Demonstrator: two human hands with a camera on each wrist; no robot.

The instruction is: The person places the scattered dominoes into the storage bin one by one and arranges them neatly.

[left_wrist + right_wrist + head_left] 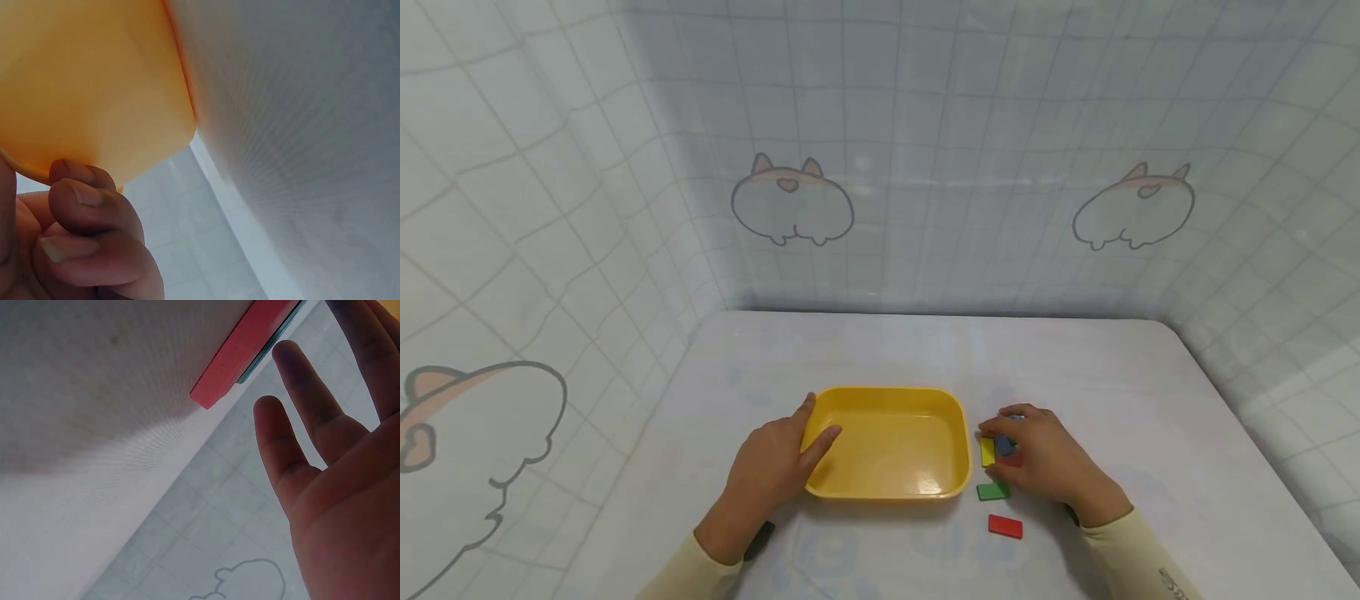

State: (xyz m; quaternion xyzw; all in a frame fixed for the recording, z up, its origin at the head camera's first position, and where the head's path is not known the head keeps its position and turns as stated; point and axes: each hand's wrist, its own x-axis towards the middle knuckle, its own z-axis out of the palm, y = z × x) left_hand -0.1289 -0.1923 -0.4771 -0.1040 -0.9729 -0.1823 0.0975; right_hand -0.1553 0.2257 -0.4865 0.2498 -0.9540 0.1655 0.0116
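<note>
A shallow yellow tray (891, 450) rests on the table. My left hand (771, 462) grips its left rim, the thumb inside and the other fingers curled against the outer wall, as the left wrist view shows. To the tray's right, my right hand (1037, 454) hovers over a cluster of small flat blocks, thumb and index finger apart. Near those fingertips are a yellow block (987, 452), a blue block (1003, 446) and a red block (1013, 460), partly hidden by the hand. In the right wrist view, a red block (240, 356) shows beyond loosely extended fingers.
A green block (992, 492) and another red block (1005, 526) lie nearer the front, right of the tray. A dark piece (760, 540) sits by my left wrist. White gridded cloth walls (925, 167) surround the white table (880, 350) at the back and sides.
</note>
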